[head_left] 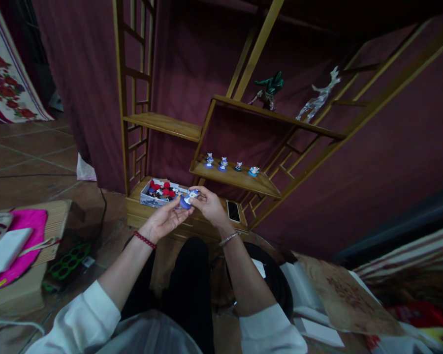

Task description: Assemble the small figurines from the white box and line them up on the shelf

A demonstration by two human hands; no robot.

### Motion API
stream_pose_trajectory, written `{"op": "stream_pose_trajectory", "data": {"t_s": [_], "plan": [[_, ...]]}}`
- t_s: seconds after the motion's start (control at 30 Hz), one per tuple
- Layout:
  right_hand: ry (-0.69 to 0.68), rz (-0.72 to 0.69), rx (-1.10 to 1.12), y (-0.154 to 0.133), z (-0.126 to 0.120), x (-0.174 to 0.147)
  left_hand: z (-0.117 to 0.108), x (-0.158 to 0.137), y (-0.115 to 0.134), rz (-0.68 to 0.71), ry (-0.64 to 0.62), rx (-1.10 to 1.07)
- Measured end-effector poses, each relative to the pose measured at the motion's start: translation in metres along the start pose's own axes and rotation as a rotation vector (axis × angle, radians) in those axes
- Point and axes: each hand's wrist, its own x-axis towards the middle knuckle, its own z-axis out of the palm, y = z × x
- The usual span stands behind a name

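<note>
Between my two hands is a small purple-and-white figurine on a round purple base. My left hand grips the base between thumb and fingers, palm turned up. From the other side, my right hand pinches the figurine's upper part. Just beyond my left hand stands an open box holding red balls and other small pieces. On the low shelf ahead, several similar figurines stand spaced out in a row; the rightmost one has a blue base.
A phone lies on the cabinet's bottom board, right of my hands. Higher up stand a dark green figure and a clear deer-like ornament. To the left, a white device rests on pink cloth; a round black stool is at right.
</note>
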Motion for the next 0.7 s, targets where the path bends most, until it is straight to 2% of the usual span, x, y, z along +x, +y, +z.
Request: {"op": "stream_pose_trajectory", "data": {"t_s": [0.23,0.4,0.7], "plan": [[0.016,-0.021,0.062,0.013,-0.003,0.003,0.002,0.006,-0.002,-0.030,0.044,0.032],[0.027,-0.001,0.067,0.020,-0.005,0.002,0.000,0.010,-0.006,-0.018,0.025,0.036],[-0.042,0.022,0.019,0.026,-0.004,0.004,-0.006,0.011,-0.007,-0.026,0.079,0.046]]}}
